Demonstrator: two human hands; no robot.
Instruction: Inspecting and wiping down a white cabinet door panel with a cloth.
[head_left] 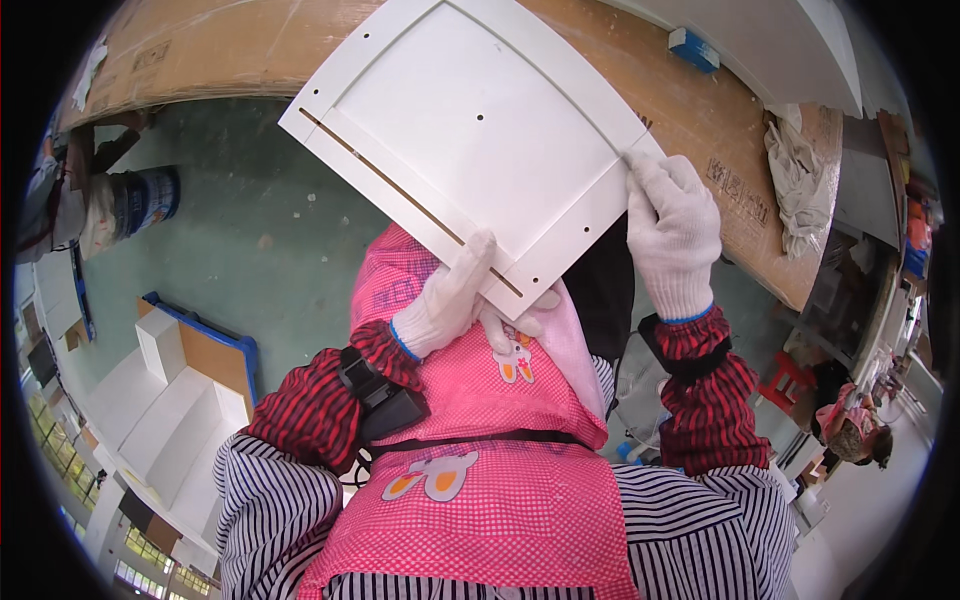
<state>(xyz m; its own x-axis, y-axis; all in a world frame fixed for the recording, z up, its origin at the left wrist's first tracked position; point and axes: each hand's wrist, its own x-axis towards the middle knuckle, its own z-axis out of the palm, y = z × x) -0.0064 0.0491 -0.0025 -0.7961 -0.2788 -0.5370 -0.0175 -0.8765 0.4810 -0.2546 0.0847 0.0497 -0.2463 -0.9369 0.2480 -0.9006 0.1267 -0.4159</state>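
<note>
A white drawer-front-like panel [500,170] lies tilted in front of me, with a recessed middle, a long narrow slot and several small holes. My left hand [450,300], in a white knit glove, grips its near corner, with the thumb on top by the slot and the fingers underneath. My right hand [675,230], gloved too, is at the panel's right corner. Its fingers are bent, and the fingertips touch the edge of the raised frame. Whether anything small is inside that hand is hidden. The panel's far end rests over the cardboard-covered table.
A brown cardboard-covered table [735,150] curves across the far side, with a small blue box [694,50] and a crumpled pale cloth [798,185] on it. White panels stand on a blue-edged cart [205,345] at left. A blue bucket [148,197] and a red stool [787,385] stand farther off.
</note>
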